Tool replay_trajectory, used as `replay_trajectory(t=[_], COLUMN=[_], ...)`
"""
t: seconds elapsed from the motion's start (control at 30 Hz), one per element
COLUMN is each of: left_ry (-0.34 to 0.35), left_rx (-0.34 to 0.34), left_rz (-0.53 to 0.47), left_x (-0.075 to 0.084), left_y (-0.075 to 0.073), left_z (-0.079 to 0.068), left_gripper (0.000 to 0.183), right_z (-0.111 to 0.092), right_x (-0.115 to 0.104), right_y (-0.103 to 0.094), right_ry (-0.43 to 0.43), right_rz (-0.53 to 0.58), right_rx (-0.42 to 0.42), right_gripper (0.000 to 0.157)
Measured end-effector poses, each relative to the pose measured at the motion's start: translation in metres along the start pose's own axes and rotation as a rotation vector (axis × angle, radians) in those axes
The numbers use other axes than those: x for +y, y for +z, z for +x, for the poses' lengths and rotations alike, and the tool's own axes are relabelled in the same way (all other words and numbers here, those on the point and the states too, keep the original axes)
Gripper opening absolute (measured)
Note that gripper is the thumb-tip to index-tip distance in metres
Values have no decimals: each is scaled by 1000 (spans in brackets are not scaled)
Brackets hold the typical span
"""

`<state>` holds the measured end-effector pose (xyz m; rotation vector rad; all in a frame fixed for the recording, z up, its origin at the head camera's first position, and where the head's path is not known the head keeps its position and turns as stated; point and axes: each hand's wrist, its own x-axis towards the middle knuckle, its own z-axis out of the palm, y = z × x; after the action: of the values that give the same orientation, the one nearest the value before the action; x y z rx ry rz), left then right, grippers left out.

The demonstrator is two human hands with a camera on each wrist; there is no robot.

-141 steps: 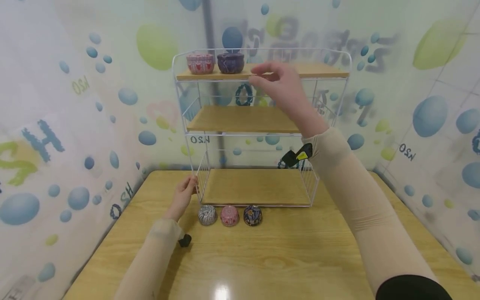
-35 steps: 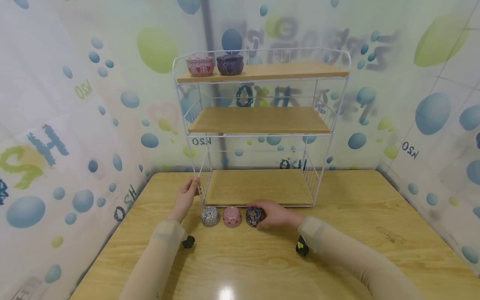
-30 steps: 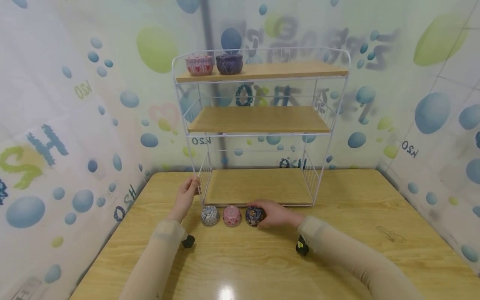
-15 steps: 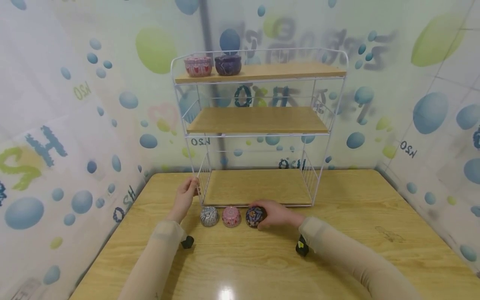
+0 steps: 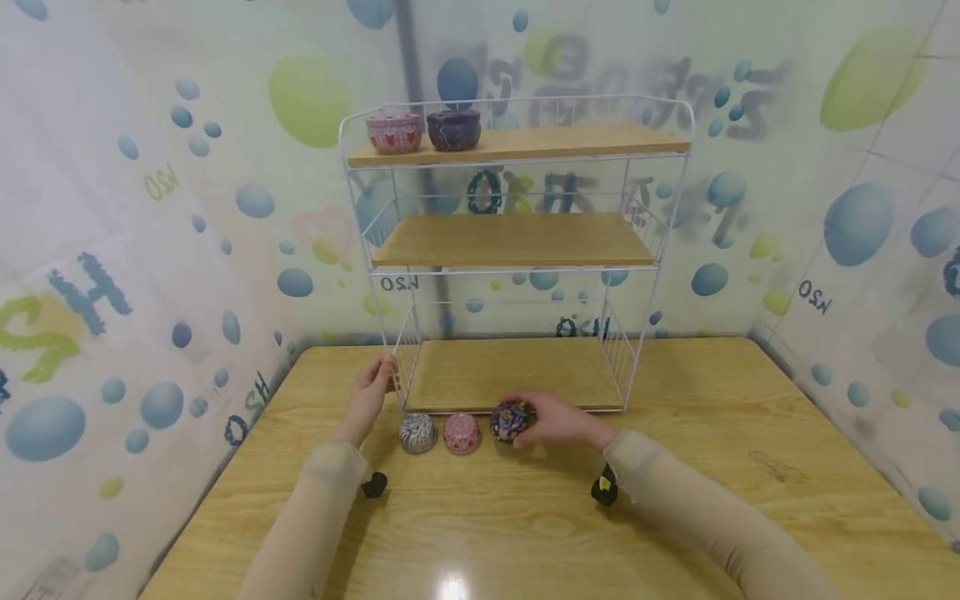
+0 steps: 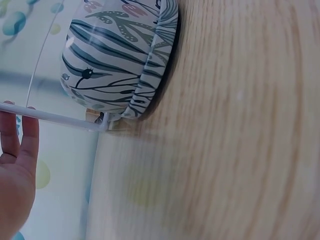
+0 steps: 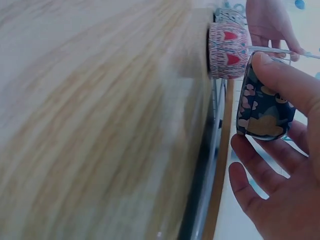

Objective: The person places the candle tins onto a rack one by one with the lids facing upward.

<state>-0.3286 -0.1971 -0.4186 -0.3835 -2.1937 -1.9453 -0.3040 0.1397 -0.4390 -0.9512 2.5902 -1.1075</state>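
Note:
In the head view my right hand (image 5: 557, 418) pinches a small dark floral tin (image 5: 508, 421). The right wrist view has this floral tin (image 7: 265, 107) between thumb and fingertips, raised off the table and tilted. My left hand (image 5: 370, 392) holds the front left post of a white wire shelf rack (image 5: 517, 240); the left wrist view has its fingers behind the post. To the left of the held tin, a pink heart-patterned tin (image 5: 461, 433) and a white-and-grey leaf-patterned tin (image 5: 417, 433) rest on the table before the bottom shelf.
A pink patterned tin (image 5: 394, 133) and a dark purple tin (image 5: 453, 131) stand at the left of the top wooden shelf. Below are a middle shelf (image 5: 513, 239) and a bottom shelf (image 5: 517, 371). The rack stands on a wooden table (image 5: 525, 517) against a patterned wall.
My right hand came down from the top shelf to the dark floral tin, took hold of it and has just lifted it slightly. The left hand stays on the rack post.

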Motion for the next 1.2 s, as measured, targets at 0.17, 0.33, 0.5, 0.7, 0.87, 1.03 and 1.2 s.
replay_trajectory(t=[0.17,0.33,0.5,0.7,0.87,1.03,1.2], left_ry=[-9,20,27,5,-14,-3,-11], left_rx=[14,26,45,42,36,32,17], left_rz=[-24,-16,-8,-4,21,23,3], left_x=[-19,-27,-26,-24,-26,-24,-11], left_y=[-3,-3,-3,-4,-5,-4,-2], left_z=[6,7,9,9,6,8,5], left_gripper=[35,39,40,37,37,39,34], right_z=[2,3,5,6,5,6,8], right_x=[0,-7,-12,-16,-18,-22,-23], right_y=[-4,-9,-14,-18,-18,-24,-30], right_ry=[-20,-16,-11,-12,-23,-28,-24], right_rz=[-43,-6,-4,12,20,45,44], right_rx=[12,25,43,59,85,130,140], right_gripper=[72,73,73,71,72,71,72])
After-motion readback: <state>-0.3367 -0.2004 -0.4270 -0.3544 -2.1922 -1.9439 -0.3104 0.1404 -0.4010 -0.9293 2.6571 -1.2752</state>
